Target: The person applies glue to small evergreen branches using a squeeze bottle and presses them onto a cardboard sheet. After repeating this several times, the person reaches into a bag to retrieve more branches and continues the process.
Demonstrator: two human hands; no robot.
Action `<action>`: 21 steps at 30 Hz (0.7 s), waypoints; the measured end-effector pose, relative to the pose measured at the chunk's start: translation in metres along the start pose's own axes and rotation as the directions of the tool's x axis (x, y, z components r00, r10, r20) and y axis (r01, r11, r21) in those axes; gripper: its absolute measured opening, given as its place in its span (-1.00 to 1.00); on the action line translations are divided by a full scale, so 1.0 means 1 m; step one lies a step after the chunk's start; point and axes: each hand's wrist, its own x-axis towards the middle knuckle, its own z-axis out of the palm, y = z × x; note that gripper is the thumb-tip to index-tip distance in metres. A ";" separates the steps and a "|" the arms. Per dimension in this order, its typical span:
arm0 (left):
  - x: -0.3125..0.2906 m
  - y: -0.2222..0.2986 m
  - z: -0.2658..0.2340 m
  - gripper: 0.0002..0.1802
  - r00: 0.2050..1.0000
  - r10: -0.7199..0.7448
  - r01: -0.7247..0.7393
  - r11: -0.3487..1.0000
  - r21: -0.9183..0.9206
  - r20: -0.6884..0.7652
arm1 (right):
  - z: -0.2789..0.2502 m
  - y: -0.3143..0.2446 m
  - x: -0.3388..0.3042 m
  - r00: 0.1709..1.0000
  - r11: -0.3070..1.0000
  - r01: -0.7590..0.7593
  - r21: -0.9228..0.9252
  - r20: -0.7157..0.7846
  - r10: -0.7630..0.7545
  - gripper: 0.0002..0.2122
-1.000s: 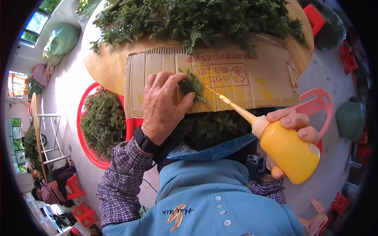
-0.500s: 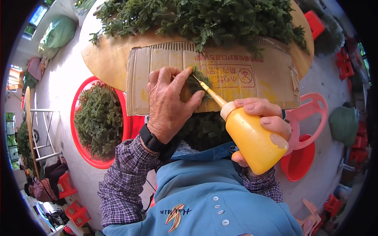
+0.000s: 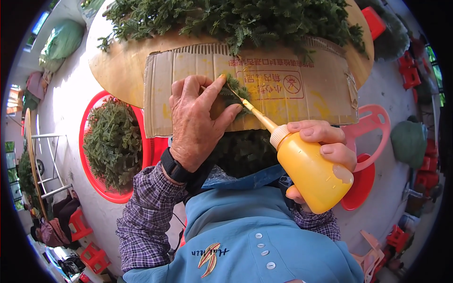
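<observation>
Since a second ago, the yellow squeeze bottle (image 3: 311, 174) has moved toward ten o'clock, bringing its thin nozzle (image 3: 256, 112) to the fir sprig (image 3: 237, 86). The right hand (image 3: 329, 143) is wrapped around the bottle; the left hand (image 3: 200, 118) pinches the sprig on the cardboard sheet (image 3: 292, 107). Fir branches (image 3: 264, 23) heap the tabletop (image 3: 118, 66) at twelve o'clock.

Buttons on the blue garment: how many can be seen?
4: top button, second button, third button and bottom button, in a line down the front of the blue garment. More may be hidden past the lower edge.
</observation>
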 end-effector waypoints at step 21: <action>-0.001 0.004 -0.004 -0.42 1.000 0.012 -0.013 1.000 0.019 0.015 | -0.024 -0.016 -0.008 0.999 1.000 0.019 0.015 0.048 -0.020 -0.40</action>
